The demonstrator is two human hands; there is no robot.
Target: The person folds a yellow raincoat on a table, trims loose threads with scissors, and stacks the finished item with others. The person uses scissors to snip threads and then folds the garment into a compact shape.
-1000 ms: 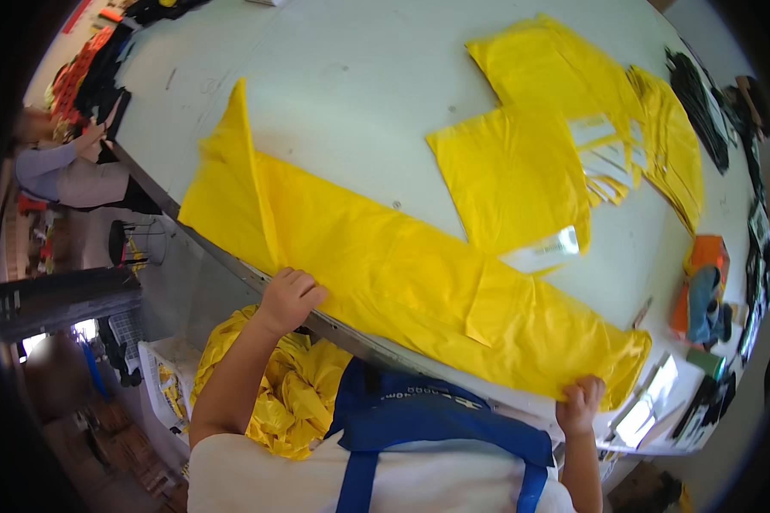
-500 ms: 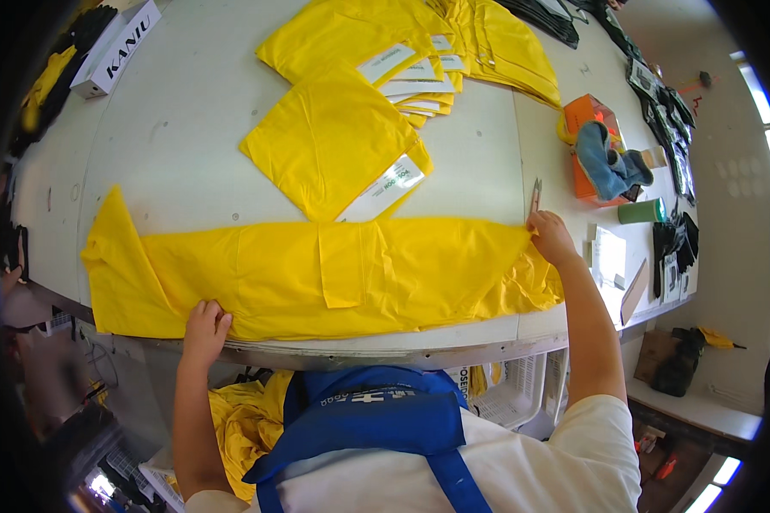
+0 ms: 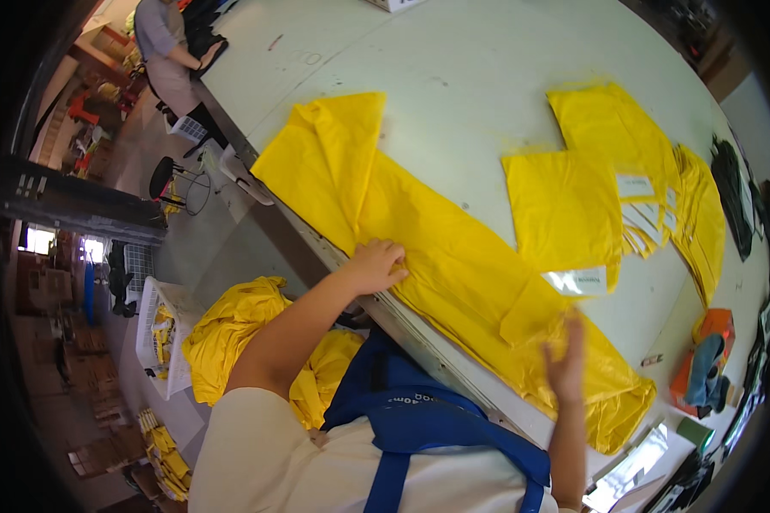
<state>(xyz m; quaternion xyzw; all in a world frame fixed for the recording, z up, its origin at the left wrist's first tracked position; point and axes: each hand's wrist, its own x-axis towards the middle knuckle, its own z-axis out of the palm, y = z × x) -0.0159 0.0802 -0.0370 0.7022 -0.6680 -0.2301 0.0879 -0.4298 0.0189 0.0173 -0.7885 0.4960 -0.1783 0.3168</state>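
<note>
A long folded yellow garment (image 3: 436, 227) of thin, shiny, raincoat-like cloth lies along the near edge of the table, with one end turned up in a loose flap at the far left. My left hand (image 3: 376, 265) rests at its near edge, fingers curled in and the thumb against the cloth. Over the garment's right part is my right hand (image 3: 565, 363), smeared by motion; it seems to hold nothing, but its fingers do not show clearly. Beyond the garment lies a flat folded yellow piece (image 3: 565, 205) with a white label at its corner.
More labelled yellow pieces (image 3: 616, 128) are stacked behind. At the right stand an orange box (image 3: 719, 329) with blue cloth, a green cylinder (image 3: 695, 433) and a small cutting tool (image 3: 651, 360). Below the table are yellow cloth (image 3: 239, 329) and a white basket (image 3: 150, 316). A co-worker (image 3: 167, 60) stands far left.
The view has swung left, so the table now slants. My right hand has left the garment's far right corner and moved inward over it. My left hand stays at the near edge.
</note>
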